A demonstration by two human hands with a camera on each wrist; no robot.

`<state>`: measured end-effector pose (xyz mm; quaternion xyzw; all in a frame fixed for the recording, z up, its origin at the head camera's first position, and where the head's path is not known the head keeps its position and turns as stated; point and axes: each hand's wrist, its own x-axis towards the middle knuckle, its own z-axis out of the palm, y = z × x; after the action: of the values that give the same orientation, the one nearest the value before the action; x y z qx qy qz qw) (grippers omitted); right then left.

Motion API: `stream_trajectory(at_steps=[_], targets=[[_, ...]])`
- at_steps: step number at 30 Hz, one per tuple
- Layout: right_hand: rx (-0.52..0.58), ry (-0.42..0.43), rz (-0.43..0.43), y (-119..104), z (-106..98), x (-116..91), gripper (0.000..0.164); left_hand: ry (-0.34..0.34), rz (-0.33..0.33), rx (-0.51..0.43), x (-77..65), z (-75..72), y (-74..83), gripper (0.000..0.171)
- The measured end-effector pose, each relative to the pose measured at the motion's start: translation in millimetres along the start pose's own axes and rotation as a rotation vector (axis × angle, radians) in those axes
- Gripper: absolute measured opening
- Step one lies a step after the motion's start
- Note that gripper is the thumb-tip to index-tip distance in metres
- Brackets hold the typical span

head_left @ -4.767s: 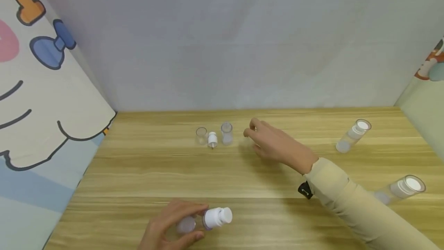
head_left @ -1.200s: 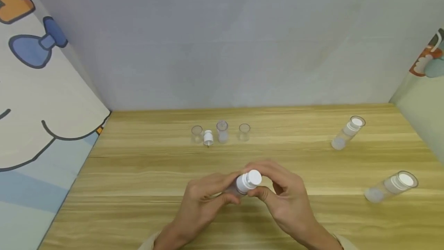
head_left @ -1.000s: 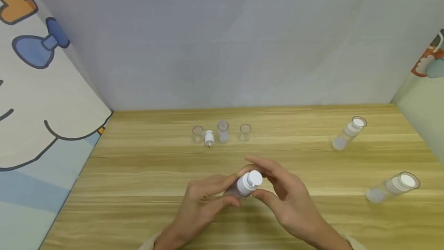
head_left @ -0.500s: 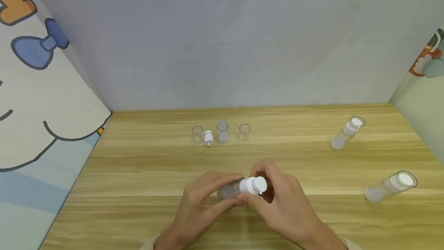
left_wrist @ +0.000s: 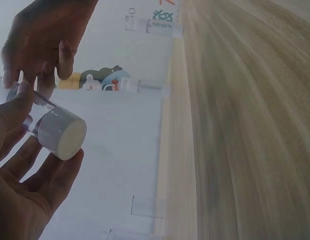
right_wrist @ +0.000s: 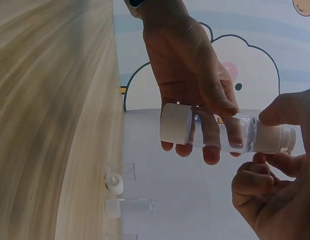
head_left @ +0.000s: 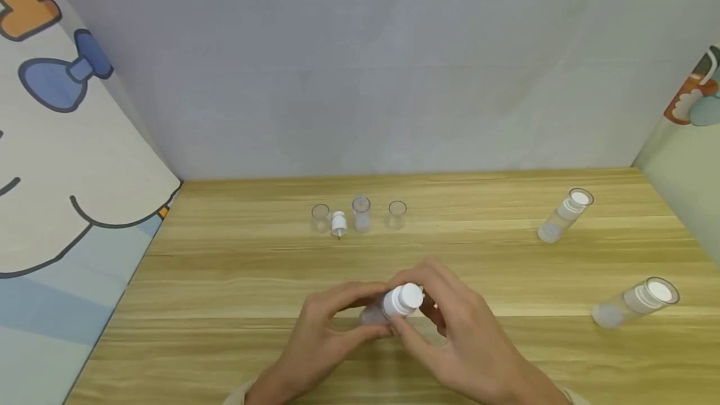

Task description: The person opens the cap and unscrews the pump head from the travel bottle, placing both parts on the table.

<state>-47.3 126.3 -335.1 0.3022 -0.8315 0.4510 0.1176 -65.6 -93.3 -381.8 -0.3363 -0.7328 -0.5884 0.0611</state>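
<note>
A clear pump bottle (right_wrist: 222, 132) with a white base and a white pump top (head_left: 404, 299) is held tilted over the table between both hands. My left hand (head_left: 332, 333) grips its clear body, fingers on one side and thumb on the other. With thumb and fingers, my right hand (head_left: 464, 330) pinches the white pump top at its collar. In the left wrist view the white base (left_wrist: 62, 134) points out past the left fingers. Part of the bottle's body is hidden behind the fingers in the head view.
At the back of the wooden table (head_left: 225, 280) stand a clear cap (head_left: 320, 217), a loose white pump top (head_left: 339, 224), an open clear bottle (head_left: 362, 214) and another clear cap (head_left: 397, 214). Two capped pump bottles, one farther back (head_left: 565, 214) and one nearer (head_left: 635, 302), stand at right.
The right hand has come from the back of the table, where a clear cap now shows, to the bottle in the left hand. Lately its fingers loosened and regripped the pump top, which turned.
</note>
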Motion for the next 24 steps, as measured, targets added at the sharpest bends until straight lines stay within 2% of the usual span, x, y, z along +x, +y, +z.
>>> stream_trajectory(at_steps=[2, 5, 7, 10, 13, 18, 24], targets=[[0.044, -0.015, -0.012, 0.7, -1.2, -0.6, 0.04, -0.018, -0.075, -0.032, -0.8, -0.8, 0.7, 0.044], [0.113, -0.019, -0.046, 2.6, -2.6, -1.6, 0.048, -0.032, -0.152, -0.058, -1.7, -1.7, 1.5, 0.044], [0.141, -0.01, -0.077, 3.8, -3.0, -2.3, 0.055, -0.04, -0.15, -0.067, -2.2, -2.1, 1.1, 0.044], [0.151, 0.008, -0.119, 4.7, -3.1, -3.0, 0.067, -0.052, -0.109, -0.067, -2.4, -2.2, 0.0, 0.043], [0.126, 0.047, -0.143, 5.9, -1.8, -2.9, 0.068, -0.056, -0.074, -0.056, -2.3, -2.2, -0.2, 0.043], [0.046, 0.108, -0.084, 8.1, 2.0, -4.8, 0.059, -0.046, -0.095, -0.026, -1.1, -1.0, 1.5, 0.043], [-0.057, 0.081, 0.06, 5.0, 7.1, -6.8, 0.05, -0.048, -0.154, -0.04, 0.6, 2.0, 5.1, 0.042]])
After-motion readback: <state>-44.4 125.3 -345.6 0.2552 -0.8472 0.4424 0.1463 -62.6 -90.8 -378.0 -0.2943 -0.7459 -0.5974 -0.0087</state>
